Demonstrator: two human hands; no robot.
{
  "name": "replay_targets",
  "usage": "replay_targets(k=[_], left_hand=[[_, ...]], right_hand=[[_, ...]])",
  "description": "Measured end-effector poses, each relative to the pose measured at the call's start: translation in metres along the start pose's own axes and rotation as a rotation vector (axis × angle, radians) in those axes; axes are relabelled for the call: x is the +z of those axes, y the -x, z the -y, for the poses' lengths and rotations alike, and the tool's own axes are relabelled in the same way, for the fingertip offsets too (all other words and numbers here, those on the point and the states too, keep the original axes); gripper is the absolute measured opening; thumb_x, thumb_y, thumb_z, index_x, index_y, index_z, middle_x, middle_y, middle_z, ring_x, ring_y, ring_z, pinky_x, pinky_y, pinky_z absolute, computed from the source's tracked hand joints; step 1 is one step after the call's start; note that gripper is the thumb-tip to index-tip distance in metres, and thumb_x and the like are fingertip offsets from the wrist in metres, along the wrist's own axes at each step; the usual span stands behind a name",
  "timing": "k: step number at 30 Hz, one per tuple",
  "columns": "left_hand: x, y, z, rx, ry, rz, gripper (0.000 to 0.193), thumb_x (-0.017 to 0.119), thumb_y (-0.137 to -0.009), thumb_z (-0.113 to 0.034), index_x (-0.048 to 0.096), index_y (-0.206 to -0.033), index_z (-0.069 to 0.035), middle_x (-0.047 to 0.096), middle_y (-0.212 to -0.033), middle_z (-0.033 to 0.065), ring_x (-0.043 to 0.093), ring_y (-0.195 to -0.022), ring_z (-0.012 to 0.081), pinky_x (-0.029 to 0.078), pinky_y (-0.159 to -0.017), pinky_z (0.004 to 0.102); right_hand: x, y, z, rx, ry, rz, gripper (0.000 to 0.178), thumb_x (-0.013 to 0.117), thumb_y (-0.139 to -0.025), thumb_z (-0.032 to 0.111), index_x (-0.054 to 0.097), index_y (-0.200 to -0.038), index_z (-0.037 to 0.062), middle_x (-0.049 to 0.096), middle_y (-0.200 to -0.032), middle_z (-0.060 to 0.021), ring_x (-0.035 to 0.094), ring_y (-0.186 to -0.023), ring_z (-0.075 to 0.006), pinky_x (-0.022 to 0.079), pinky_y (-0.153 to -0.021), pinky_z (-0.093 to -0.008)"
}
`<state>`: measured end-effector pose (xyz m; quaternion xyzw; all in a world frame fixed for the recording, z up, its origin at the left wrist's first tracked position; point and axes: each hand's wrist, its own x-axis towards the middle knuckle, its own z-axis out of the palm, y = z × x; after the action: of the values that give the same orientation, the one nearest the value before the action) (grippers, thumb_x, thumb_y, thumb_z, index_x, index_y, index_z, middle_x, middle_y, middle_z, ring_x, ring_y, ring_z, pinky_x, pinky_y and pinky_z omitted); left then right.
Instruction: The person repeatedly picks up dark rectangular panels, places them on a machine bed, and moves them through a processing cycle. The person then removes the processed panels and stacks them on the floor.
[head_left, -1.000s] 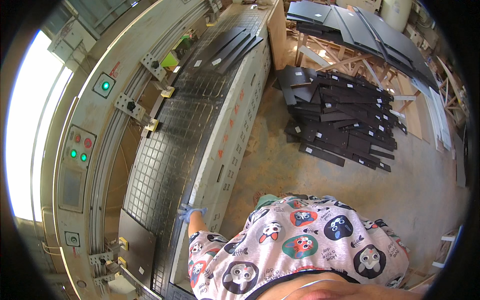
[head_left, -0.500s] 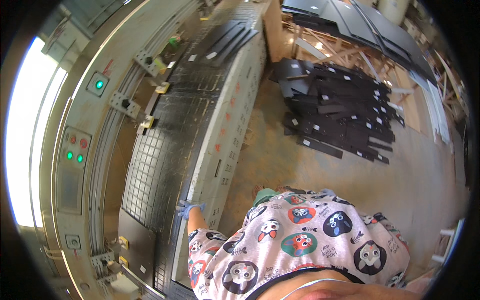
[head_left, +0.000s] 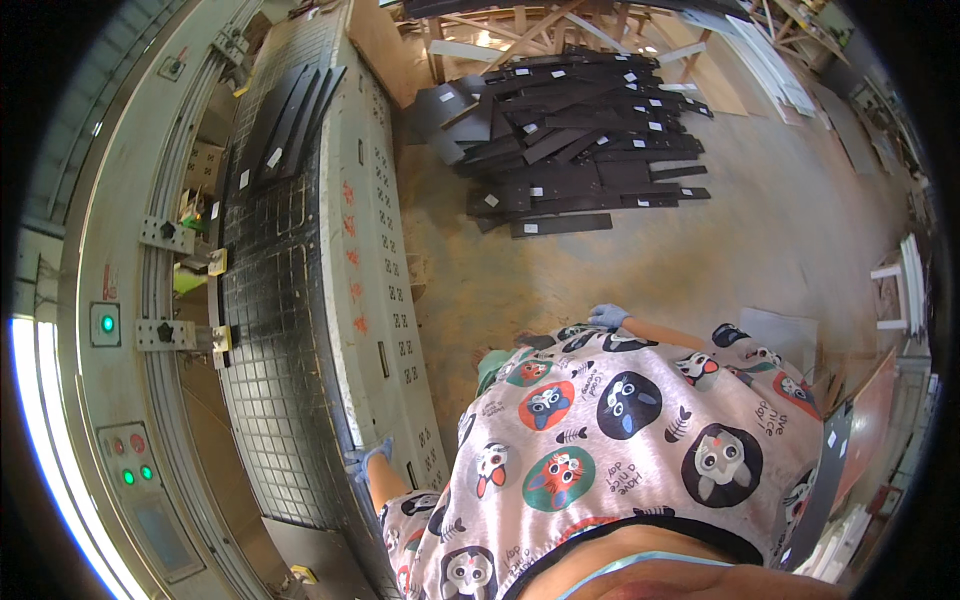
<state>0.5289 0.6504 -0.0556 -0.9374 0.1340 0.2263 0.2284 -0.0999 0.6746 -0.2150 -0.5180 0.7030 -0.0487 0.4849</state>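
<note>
"Starting with the machine bed [head_left: 280, 400]: placed where?"

"Just left of the body, running lengthwise from the top of the view toward the bottom. Black and grid-marked on top, pale along the side wall [head_left: 365, 330]."

"Touched by what?"

"By 1 hand, the left hand [head_left: 367, 458], gloved in blue and resting on the right-hand edge."

"Clenched round anything?"

"Round nothing visible. Opened out, with fingers laid over the edge."

"And the right hand [head_left: 607, 316]?"

"Gloved in blue too, well apart from the bed, just beyond the front of the patterned shirt [head_left: 600, 430]. Cannot tell whether open or closed: too small to read."

"Lying on the bed?"

"At the far end, several long black boards [head_left: 290, 125], overlapping, with white labels. At the near end, a flat dark board [head_left: 325, 550]."

"Along the left side?"

"Clamps with yellow pads [head_left: 221, 341], then a control panel [head_left: 125, 450] with 2 lit green buttons and 2 red above, plus a screen [head_left: 160, 530] below."

"Over to the right?"

"On the stained floor [head_left: 480, 270], well apart from both hands, a loose heap of labelled black boards [head_left: 590, 140]. Farther left, beside the bed, an upright plywood panel [head_left: 385, 50]."
</note>
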Motion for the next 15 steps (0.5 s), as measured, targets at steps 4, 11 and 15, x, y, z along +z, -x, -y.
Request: replay_targets(k=[4,11,15], left_hand=[[0.002,-0.006,0.006,0.030,-0.005,-0.018,0.132,0.072,-0.057,-0.065,-0.019,-0.142,-0.021,-0.005,-0.150,0.0189,0.002,-0.137,0.0420,0.027,-0.103,0.0591],[0.005,-0.006,-0.007,0.058,-0.015,-0.048,0.131,0.073,-0.057,-0.063,-0.017,-0.142,-0.021,-0.006,-0.150,0.0184,0.002,-0.137,0.0418,0.027,-0.104,0.0573],[0.011,-0.008,-0.008,0.067,-0.016,-0.056,0.130,0.073,-0.058,-0.062,-0.016,-0.142,-0.020,-0.006,-0.150,0.0181,0.002,-0.137,0.0416,0.027,-0.104,0.0563]], right_hand=[[0.016,0.008,0.010,0.006,0.028,-0.002,0.044,0.057,-0.080,0.045,0.064,-0.106,0.0089,0.062,-0.110,-0.0121,0.058,-0.103,-0.0280,0.044,-0.090,-0.0362],[0.005,0.010,0.012,0.044,0.001,-0.014,0.046,0.058,-0.078,0.047,0.065,-0.106,0.0107,0.062,-0.111,-0.0115,0.058,-0.103,-0.0287,0.044,-0.090,-0.0367],[0.001,0.011,0.018,0.050,0.003,-0.018,0.047,0.058,-0.078,0.047,0.065,-0.106,0.0110,0.063,-0.109,-0.0124,0.059,-0.102,-0.0295,0.045,-0.090,-0.0372]])
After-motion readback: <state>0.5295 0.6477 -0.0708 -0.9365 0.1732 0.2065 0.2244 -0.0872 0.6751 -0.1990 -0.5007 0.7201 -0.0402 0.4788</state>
